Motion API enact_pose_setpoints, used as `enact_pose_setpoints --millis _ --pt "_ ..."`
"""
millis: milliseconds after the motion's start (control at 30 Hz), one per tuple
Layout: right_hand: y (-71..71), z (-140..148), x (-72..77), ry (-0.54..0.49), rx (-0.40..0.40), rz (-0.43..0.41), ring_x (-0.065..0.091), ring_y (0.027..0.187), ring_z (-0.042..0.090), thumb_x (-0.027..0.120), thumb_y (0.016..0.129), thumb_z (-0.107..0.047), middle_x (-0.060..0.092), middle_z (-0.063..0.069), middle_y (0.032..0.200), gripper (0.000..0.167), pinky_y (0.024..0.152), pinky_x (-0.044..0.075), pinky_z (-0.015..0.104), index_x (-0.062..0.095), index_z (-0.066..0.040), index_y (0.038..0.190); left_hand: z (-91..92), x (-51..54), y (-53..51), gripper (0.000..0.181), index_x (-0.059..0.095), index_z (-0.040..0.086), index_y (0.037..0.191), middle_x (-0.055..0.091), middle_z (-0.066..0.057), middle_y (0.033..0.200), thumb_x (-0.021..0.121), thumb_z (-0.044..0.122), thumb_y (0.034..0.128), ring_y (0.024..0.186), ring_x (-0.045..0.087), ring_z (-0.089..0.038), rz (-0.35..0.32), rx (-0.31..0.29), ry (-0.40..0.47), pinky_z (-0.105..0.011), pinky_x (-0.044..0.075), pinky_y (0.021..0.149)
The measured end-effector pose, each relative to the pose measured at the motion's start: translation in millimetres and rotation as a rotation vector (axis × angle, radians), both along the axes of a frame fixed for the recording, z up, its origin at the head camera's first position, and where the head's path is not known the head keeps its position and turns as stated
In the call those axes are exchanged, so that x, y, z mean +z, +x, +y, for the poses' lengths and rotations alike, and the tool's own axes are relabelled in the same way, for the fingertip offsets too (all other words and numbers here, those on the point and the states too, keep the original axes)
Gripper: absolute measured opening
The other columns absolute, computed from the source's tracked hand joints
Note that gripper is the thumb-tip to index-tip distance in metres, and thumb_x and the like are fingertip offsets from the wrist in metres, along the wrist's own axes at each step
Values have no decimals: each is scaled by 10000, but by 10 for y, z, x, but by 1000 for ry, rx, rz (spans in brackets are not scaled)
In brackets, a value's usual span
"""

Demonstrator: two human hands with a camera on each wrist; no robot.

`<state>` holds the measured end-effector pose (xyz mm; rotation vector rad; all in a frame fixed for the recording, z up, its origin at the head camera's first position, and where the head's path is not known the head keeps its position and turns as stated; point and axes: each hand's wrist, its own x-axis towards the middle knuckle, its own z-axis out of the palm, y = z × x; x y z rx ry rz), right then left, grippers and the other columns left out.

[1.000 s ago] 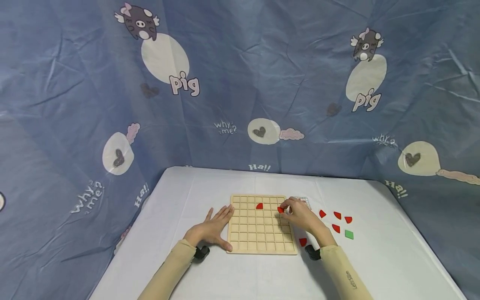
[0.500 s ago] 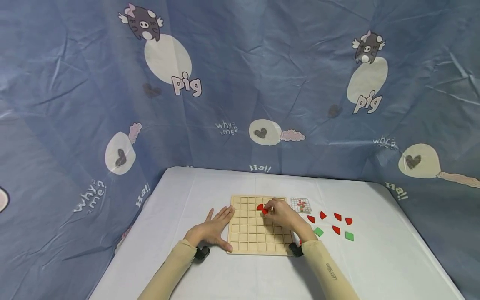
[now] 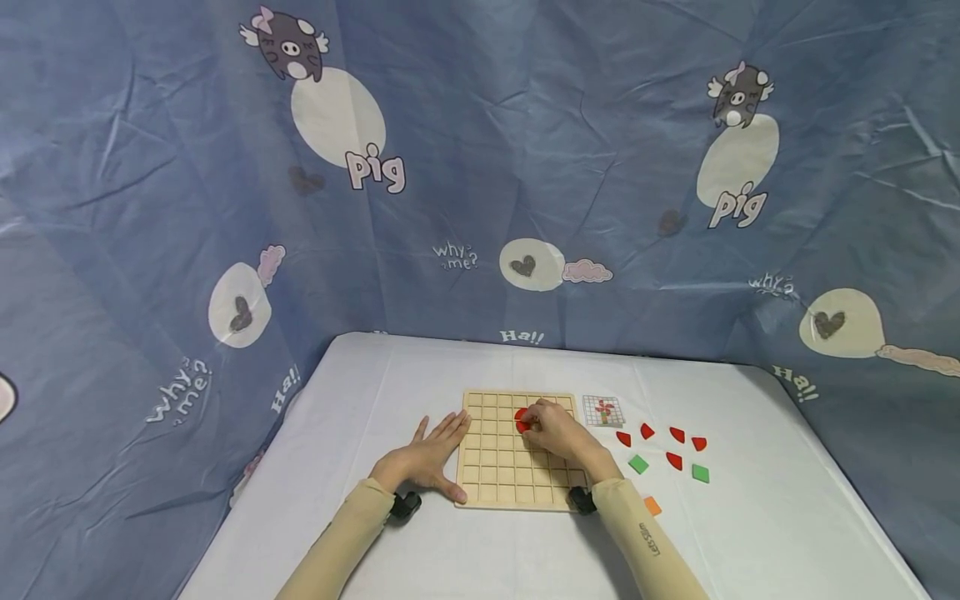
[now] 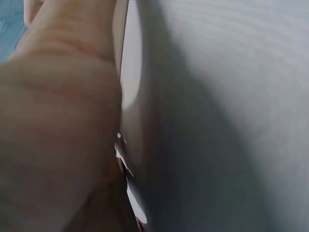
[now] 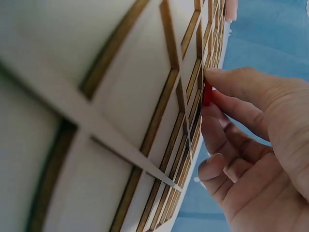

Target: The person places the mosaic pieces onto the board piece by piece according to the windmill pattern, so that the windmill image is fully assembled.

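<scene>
A wooden grid board (image 3: 496, 477) lies on the white table. My left hand (image 3: 424, 461) is spread flat beside its left edge, the fingertips and thumb touching the rim. Over the board's upper middle, my right hand (image 3: 558, 430) pinches a red piece (image 3: 522, 427) between thumb and finger. Directly above that piece sits another red piece (image 3: 520, 412) on the board. The right wrist view shows the pinched red piece (image 5: 207, 94) at the grid surface, with the other fingers curled. In the left wrist view the left hand (image 4: 58, 116) is close and blurred.
Right of the board lies a small picture card (image 3: 603, 411). Several red quarter-round pieces (image 3: 674, 461), two green squares (image 3: 638, 464) and an orange piece (image 3: 652, 506) are scattered on the table's right side. A blue printed cloth (image 3: 450, 208) stands behind.
My right hand has moved left across the board with a red piece, bringing it just below the other one. The card and an orange piece have come into view. My left hand has stayed put.
</scene>
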<state>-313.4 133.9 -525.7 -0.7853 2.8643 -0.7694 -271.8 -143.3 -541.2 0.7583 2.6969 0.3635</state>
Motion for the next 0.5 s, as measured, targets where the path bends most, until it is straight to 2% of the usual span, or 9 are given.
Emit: enact_pose_setpoints --millis 500 --pt "-11 -14 -5 -4 7 -2 601 908 133 706 881 -153 624 8 1019 206 795 538 326 688 -79 1073 3 5 6 1358 34 74 1557 -4 -73 1642 761 691 590 1517 -3 -270 1 3 1 -620 -38 1176"
